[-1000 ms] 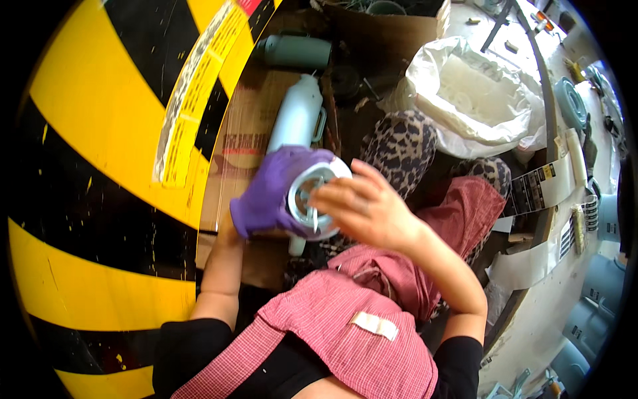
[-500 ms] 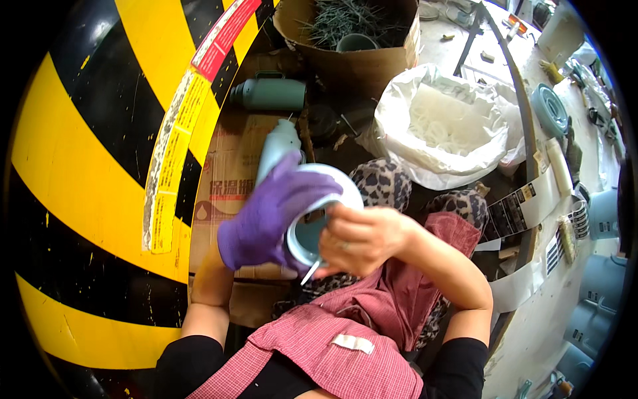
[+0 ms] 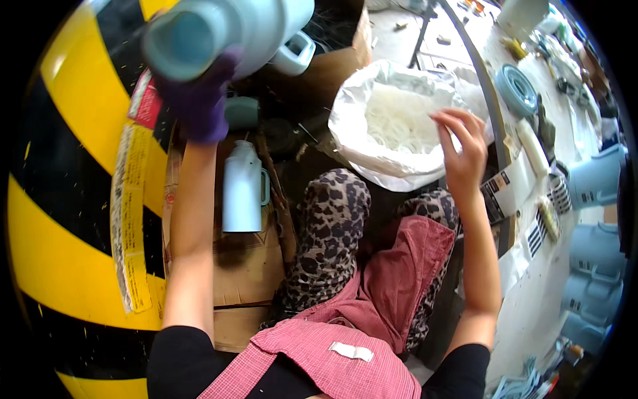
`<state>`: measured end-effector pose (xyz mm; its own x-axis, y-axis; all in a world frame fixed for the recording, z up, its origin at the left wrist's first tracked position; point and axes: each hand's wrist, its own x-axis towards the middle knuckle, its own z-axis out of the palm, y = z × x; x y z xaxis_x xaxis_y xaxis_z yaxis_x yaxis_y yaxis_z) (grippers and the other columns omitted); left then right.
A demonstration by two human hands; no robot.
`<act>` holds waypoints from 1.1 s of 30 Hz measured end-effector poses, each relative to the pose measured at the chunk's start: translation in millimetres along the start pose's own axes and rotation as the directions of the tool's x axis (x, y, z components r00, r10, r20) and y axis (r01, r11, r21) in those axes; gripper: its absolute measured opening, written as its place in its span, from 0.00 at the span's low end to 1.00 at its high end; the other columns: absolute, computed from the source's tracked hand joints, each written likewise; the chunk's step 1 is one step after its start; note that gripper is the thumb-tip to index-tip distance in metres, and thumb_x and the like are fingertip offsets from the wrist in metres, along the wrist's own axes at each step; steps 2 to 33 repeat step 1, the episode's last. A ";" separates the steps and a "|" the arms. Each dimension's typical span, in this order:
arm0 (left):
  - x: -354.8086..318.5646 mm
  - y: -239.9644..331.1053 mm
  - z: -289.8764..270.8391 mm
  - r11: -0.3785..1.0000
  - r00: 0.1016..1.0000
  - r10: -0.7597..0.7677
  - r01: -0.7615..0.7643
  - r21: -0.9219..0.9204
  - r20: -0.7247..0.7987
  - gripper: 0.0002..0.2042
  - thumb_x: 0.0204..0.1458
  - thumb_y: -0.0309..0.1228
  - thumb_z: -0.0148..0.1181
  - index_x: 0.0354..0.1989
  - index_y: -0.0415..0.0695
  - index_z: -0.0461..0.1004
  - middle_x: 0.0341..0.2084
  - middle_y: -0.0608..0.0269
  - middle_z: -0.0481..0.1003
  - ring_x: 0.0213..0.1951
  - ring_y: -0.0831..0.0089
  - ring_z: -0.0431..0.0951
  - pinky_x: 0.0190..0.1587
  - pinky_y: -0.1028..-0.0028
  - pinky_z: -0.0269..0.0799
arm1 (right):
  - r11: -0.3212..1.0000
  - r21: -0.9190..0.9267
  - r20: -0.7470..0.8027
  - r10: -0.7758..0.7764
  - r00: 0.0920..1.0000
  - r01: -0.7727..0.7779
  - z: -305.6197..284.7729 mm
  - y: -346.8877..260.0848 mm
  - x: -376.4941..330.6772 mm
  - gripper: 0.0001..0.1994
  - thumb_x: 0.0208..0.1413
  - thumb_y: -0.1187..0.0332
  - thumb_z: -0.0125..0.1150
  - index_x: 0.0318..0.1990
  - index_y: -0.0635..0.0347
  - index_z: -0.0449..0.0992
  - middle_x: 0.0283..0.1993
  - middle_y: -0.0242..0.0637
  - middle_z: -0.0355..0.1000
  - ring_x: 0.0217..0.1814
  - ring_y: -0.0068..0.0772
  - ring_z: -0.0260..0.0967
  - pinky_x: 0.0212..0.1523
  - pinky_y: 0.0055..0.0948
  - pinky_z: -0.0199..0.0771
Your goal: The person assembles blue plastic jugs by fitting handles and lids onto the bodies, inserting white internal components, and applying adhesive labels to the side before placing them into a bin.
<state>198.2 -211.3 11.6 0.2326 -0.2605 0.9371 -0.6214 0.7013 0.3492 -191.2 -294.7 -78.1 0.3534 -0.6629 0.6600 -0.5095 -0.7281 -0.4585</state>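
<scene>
Below the white sack [image 3: 399,126], leopard-print trousers [image 3: 332,233] and a red checked apron [image 3: 332,352] are seen. Left of the sack, a pale blue jug [image 3: 242,189] is laid on flattened cardboard [image 3: 246,266]. Over the sack's open mouth, the bare right hand [image 3: 462,143] is held with its fingers [image 3: 446,118] loosely spread, nothing gripped. Up and left of the sack, a pale blue plastic jug body [image 3: 226,26] is raised, clasped from beneath by the fingers of the purple-gloved left hand [image 3: 199,100], beside a yellow-and-black striped surface [image 3: 73,199].
</scene>
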 end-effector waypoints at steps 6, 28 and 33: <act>-3.7 -0.2 9.9 1.000 1.000 -0.017 0.017 -0.014 0.009 0.44 0.43 0.40 0.82 0.66 0.36 0.62 0.55 0.57 0.74 0.54 0.65 0.76 0.58 0.66 0.74 | 0.997 0.068 0.095 -0.029 0.995 0.022 19.0 19.8 10.0 0.07 0.56 0.75 0.64 0.41 0.56 0.84 0.45 0.37 0.78 0.53 0.42 0.70 0.56 0.36 0.68; -3.7 -0.2 9.9 1.000 1.000 -0.017 0.017 -0.014 0.009 0.44 0.43 0.40 0.82 0.66 0.36 0.62 0.55 0.57 0.74 0.54 0.65 0.76 0.58 0.66 0.74 | 0.997 0.068 0.095 -0.029 0.995 0.022 19.0 19.8 10.0 0.07 0.56 0.75 0.64 0.41 0.56 0.84 0.45 0.37 0.78 0.53 0.42 0.70 0.56 0.36 0.68; -3.7 -0.2 9.9 1.000 1.000 -0.017 0.017 -0.014 0.009 0.44 0.43 0.40 0.82 0.66 0.36 0.62 0.55 0.57 0.74 0.54 0.65 0.76 0.58 0.66 0.74 | 0.997 0.068 0.095 -0.029 0.995 0.022 19.0 19.8 10.0 0.07 0.56 0.75 0.64 0.41 0.56 0.84 0.45 0.37 0.78 0.53 0.42 0.70 0.56 0.36 0.68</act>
